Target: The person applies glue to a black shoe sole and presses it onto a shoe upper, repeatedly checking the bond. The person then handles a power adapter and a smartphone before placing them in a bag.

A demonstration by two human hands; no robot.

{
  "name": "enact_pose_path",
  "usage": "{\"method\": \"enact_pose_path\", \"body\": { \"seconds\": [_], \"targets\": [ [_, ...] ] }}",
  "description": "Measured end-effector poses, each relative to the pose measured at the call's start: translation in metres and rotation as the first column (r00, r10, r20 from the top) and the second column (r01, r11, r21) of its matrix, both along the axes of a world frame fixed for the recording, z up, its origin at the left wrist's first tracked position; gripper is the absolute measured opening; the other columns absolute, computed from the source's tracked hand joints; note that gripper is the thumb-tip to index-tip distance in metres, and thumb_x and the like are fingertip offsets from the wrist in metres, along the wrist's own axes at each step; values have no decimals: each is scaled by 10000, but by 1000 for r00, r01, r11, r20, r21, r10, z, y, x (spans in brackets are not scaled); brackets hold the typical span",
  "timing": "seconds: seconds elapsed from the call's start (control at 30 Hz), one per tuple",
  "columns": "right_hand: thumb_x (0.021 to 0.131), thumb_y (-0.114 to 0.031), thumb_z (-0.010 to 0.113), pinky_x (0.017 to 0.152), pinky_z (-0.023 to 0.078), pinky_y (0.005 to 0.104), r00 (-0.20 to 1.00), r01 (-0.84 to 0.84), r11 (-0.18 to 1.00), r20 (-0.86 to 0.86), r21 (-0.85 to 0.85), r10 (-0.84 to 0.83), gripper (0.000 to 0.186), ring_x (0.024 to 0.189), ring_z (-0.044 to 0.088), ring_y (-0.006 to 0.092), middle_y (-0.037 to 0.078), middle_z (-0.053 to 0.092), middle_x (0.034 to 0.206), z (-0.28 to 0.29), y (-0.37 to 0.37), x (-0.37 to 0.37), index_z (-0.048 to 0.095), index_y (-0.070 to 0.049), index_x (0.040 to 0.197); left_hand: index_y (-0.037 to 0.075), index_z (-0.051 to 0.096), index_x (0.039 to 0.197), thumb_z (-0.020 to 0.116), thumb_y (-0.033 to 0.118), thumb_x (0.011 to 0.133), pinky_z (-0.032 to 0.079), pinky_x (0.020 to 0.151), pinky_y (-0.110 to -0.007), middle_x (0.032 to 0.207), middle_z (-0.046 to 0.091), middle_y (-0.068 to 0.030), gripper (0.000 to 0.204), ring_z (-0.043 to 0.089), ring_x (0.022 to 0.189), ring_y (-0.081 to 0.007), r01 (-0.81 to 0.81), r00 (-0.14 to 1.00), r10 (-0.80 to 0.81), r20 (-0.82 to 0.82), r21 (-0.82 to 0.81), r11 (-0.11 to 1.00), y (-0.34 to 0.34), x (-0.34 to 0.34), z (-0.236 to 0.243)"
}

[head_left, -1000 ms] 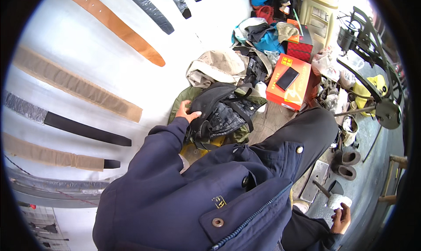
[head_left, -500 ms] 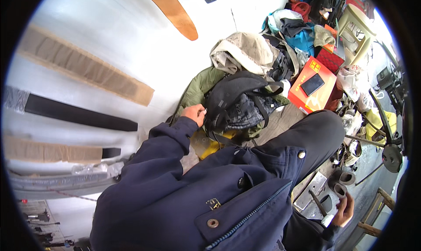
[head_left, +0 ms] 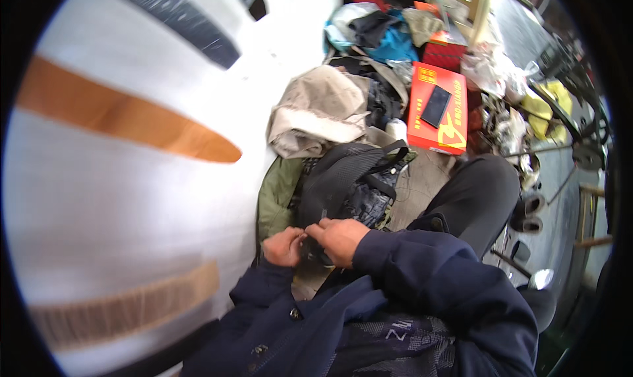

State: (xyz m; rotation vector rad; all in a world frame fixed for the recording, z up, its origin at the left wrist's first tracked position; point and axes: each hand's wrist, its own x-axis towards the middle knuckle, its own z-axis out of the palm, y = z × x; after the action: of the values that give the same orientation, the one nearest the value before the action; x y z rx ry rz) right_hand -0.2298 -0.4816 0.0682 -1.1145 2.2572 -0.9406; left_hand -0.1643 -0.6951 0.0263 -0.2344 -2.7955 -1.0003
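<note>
A black backpack (head_left: 330, 173) with a patterned front and loose straps lies on the heap before me. At its near edge my left hand (head_left: 282, 247) is closed, fingers pinched together. My right hand (head_left: 339, 240) meets it there, also closed, its fingertips almost touching the left ones. Whatever the fingers hold is too small or hidden to make out. A green padded garment (head_left: 278, 196) shows beside the backpack on the left. Beyond it lies a beige cloth (head_left: 316, 110).
A black phone (head_left: 436, 107) rests on a red box (head_left: 420, 130) to the right of the backpack. Farther back are blue clothes (head_left: 393, 44) and a cream plastic chair (head_left: 476, 11). Brown shoes (head_left: 529, 212) stand at right. An orange strip (head_left: 132, 116) lies on the white surface at left.
My right hand has come from the lower right to join the left at the backpack's near edge. The view has turned, and more of the white surface shows at left.
</note>
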Motion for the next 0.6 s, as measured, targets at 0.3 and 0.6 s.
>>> {"method": "enact_pose_path", "body": {
  "seconds": [0.3,0.6],
  "targets": [
    [747,-102,695,748,547,449,999,-21,1000,39,14,20,407,901,686,365,166,687,953,-31,-24,-18,591,-39,1135,51,598,881,592,-37,820,506,597,-416,767,644,-180,107,651,673,-396,52,999,-52,-8,84,995,5,-7,-6],
    [803,-142,629,695,539,455,994,48,999,-95,23,-45,208,789,687,349,131,692,803,-39,-33,-18,652,-44,985,42,559,1002,610,-20,833,535,667,-381,811,658,-177,188,688,740,-353,-53,992,16,124,302,952,6,1,-7]
  ]
}}
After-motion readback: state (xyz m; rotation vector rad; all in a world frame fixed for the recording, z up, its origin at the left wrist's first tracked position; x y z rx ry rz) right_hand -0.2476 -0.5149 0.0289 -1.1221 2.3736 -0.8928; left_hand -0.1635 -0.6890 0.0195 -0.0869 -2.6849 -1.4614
